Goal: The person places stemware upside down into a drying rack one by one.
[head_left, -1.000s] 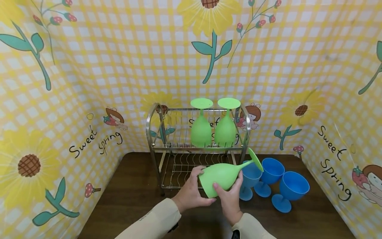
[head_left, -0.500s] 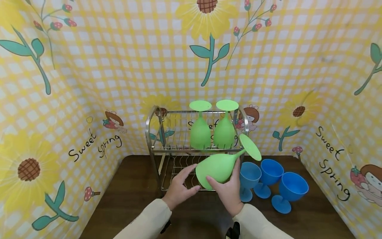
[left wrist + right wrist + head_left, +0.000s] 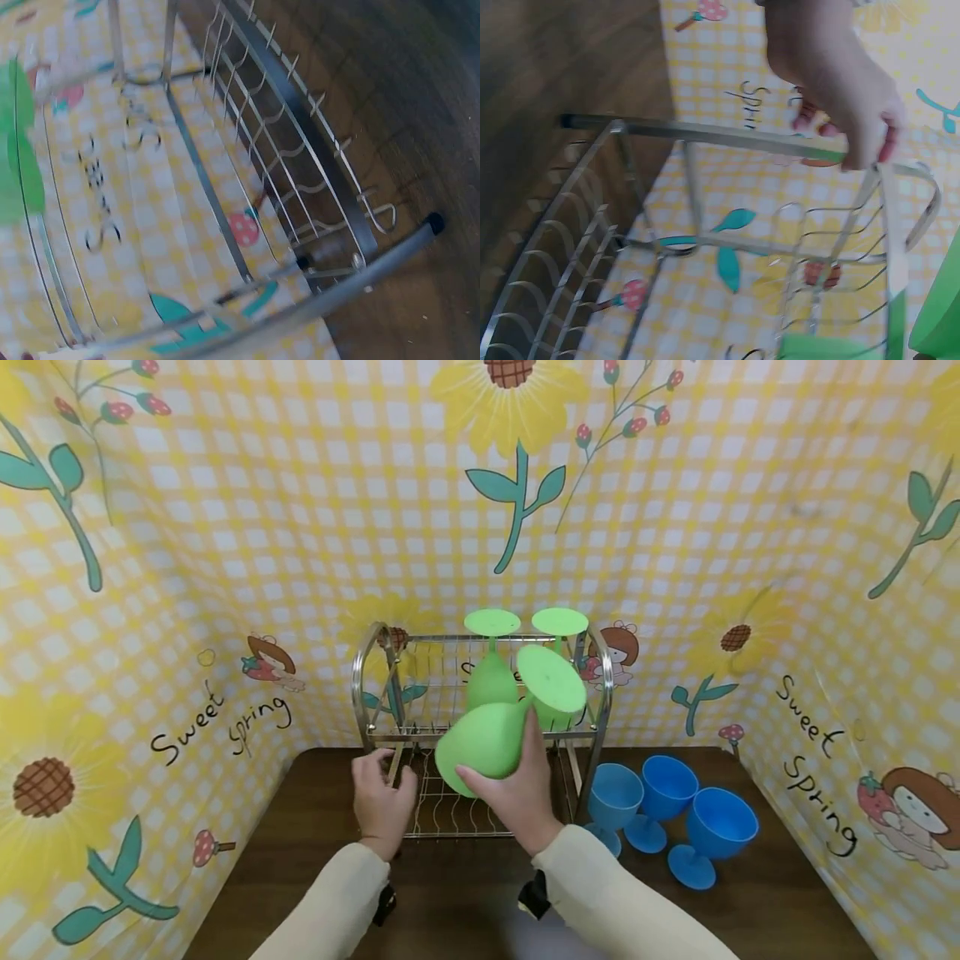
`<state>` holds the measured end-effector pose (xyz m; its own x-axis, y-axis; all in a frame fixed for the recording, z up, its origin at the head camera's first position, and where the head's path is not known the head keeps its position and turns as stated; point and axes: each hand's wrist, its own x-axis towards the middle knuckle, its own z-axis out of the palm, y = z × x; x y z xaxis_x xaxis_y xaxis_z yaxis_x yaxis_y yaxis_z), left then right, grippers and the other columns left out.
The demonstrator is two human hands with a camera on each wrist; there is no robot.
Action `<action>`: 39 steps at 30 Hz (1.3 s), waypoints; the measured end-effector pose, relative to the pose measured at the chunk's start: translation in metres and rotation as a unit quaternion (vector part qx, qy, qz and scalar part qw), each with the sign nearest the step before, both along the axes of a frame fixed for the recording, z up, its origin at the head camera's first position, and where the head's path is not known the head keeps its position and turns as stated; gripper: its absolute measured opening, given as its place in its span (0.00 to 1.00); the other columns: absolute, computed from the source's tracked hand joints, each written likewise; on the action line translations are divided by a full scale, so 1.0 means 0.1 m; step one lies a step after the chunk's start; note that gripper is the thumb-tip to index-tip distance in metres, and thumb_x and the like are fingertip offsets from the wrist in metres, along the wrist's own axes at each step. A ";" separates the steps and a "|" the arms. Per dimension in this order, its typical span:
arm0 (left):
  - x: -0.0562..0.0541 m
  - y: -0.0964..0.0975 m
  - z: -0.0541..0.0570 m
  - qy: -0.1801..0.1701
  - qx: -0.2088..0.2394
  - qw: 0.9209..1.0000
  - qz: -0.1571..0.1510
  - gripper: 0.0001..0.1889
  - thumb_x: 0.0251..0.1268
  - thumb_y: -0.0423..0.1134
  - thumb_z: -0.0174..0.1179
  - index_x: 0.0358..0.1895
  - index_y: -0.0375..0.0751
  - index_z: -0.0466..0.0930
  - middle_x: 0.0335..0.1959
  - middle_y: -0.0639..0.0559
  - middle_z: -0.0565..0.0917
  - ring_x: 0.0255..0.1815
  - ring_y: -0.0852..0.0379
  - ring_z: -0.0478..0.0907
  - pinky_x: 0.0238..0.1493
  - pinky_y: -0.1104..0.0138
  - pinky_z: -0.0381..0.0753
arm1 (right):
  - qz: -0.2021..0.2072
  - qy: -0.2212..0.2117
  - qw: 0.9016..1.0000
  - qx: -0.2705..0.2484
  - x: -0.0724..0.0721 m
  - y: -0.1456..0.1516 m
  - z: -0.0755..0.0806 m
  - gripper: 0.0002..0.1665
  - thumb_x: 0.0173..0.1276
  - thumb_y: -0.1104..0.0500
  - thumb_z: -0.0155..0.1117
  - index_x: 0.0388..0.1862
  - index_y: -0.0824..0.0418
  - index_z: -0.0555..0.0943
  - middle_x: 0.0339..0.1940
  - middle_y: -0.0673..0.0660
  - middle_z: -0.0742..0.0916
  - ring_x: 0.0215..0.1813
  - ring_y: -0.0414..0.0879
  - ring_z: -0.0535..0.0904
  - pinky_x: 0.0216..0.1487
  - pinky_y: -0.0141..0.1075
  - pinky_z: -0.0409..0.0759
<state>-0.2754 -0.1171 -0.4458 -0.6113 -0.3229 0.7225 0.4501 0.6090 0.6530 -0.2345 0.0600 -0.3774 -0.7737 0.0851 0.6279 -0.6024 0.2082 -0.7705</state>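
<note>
My right hand grips a light green plastic wine glass by its bowl. The glass leans with its rim toward the lower left and its round foot up to the right, in front of the metal dish rack. Beside the rack's left front post is my left hand, fingers loosely bent and holding nothing. The right wrist view shows that left hand by the rack's frame; contact cannot be told. Two more green wine glasses, one at left and one partly hidden at right, stand upside down on the upper shelf.
Three blue goblets stand upright right of the rack: a paler one, one behind and one at front. The dark wooden table is enclosed by yellow checked cloth. The rack's lower shelf has wavy wires.
The left hand has let go of the green wine glass and moved left to the rack's side. The right hand has carried the glass up and left, in front of the upper shelf.
</note>
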 end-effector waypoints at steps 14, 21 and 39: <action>-0.12 -0.38 0.02 -0.215 0.077 0.974 -0.004 0.22 0.64 0.38 0.59 0.58 0.31 0.70 0.47 0.36 0.76 0.44 0.41 0.76 0.41 0.51 0.75 | -0.022 -0.027 0.995 0.098 -0.39 -0.32 0.42 0.66 0.49 0.51 0.79 0.78 0.48 0.46 0.66 0.66 0.68 0.61 0.60 0.71 0.51 0.55 0.76; -0.22 -0.47 0.03 -0.217 0.101 0.971 -0.031 0.15 0.65 0.31 0.59 0.51 0.23 0.74 0.44 0.28 0.79 0.46 0.34 0.79 0.47 0.48 0.77 | -0.028 -0.084 0.986 0.140 -0.52 -0.37 0.47 0.66 0.52 0.45 0.76 0.79 0.49 0.43 0.71 0.65 0.64 0.63 0.63 0.70 0.55 0.57 0.73; -0.29 -0.61 0.14 -0.291 0.019 0.954 -0.067 0.13 0.60 0.28 0.61 0.46 0.26 0.73 0.43 0.29 0.80 0.47 0.34 0.79 0.46 0.51 0.78 | -0.031 -0.097 0.980 0.173 -0.85 -0.36 0.48 0.61 0.54 0.49 0.76 0.78 0.51 0.48 0.74 0.61 0.60 0.64 0.65 0.69 0.58 0.58 0.70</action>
<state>-0.3046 -0.1779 -0.4314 -0.9433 -0.2330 0.2364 0.0760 0.5418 0.8371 -0.3196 0.0241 -0.3298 -0.8811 -0.0558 0.4695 -0.4298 0.5083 -0.7463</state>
